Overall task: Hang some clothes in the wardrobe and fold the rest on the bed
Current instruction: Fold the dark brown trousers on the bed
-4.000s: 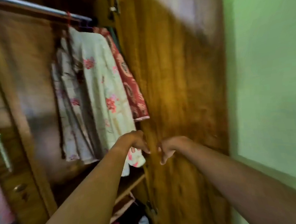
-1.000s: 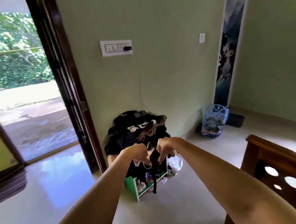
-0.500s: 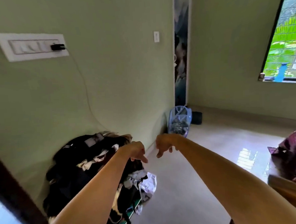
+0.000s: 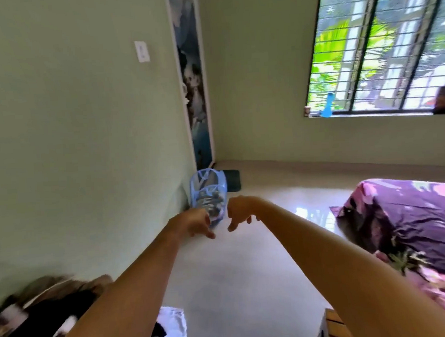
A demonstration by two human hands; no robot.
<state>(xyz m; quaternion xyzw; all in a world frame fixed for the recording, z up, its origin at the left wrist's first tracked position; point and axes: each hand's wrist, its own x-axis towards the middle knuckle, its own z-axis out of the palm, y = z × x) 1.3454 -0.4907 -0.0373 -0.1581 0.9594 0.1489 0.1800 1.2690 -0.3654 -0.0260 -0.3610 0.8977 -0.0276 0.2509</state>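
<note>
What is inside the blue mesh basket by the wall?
The blue mesh basket holds a heap of dark and grey clothes, seen through its wall. Single items cannot be told apart, and the left hand covers its lower front.

Glossy floor (image 4: 235, 271), cloth bedcover (image 4: 415, 221) (perhaps satiny)

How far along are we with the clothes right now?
Done: nothing I can confirm; the wardrobe is out of view. In hand: nothing, left hand and right hand are both empty. Left: no folded clothes show on the bed, the blue mesh basket holds laundry, and a dark clothes pile sits by the wall.
</note>
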